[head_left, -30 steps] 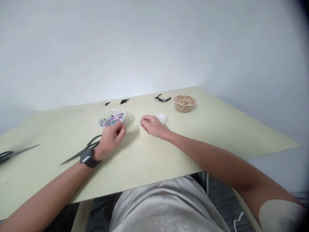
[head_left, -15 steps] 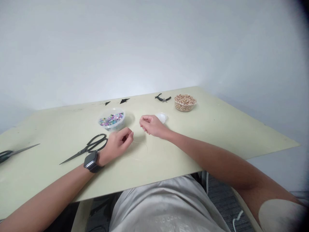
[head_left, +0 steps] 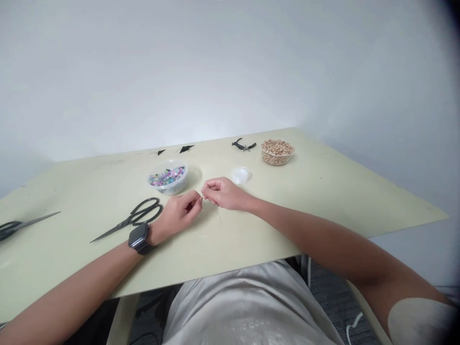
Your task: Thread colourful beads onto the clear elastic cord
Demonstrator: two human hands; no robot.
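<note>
My left hand, with a dark watch on its wrist, is closed in a pinch above the table. A thin pale thread runs out from under its fingertips and curves to the right. Fingertip to fingertip with it, my right hand is also pinched closed; whatever lies between its fingers is too small to make out. Just behind my left hand stands a clear bowl of coloured beads. Black-handled scissors lie left of that hand, near the watch.
A white round lid or dish lies behind my right hand. Farther back are black-handled pliers and a clear tub of tan beads. A second pair of scissors lies far left. Black scraps sit near the wall.
My right hand has come down and left from near the white dish, so its fingertips now meet those of my left hand. My left hand has shifted slightly right, still pinching.
</note>
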